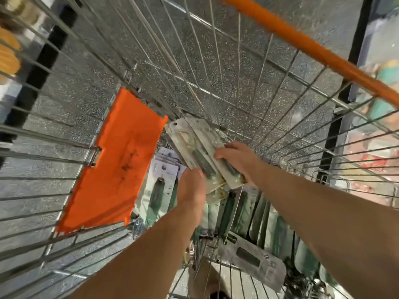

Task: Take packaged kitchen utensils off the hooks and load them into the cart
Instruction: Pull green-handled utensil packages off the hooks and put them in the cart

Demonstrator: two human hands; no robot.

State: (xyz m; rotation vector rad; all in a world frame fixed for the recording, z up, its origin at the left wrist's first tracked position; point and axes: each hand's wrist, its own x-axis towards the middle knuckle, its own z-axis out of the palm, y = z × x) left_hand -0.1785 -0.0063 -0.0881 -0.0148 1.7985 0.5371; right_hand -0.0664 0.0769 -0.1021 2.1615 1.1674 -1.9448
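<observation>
Looking down into the wire cart, you have both arms reaching in from the bottom of the frame toward its centre. Your left hand comes up from the lower middle, its fingers curled round the near end of a small stack of packaged utensils, and your right hand, coming in from the lower right, grips the same stack along its right edge with the thumb laid across the top card. The held packs are pale cards with clear blisters over dark green handles, and they tilt from the centre up toward the upper left, their hang-hole ends pointing at the far wire wall. How many cards are in the stack you cannot tell for certain; at least two overlap. Below and around your hands, in the lower middle and lower right of the frame, more packs of the same kind already lie on the cart floor, overlapping at several angles, and one grey pack lies flat near the bottom edge. An orange flap stands in the left centre, hinged to the cart wires. The orange handle bar runs diagonally across the upper right. Speckled grey flooring shows through the mesh, and blurred shelves sit at the right edge.
</observation>
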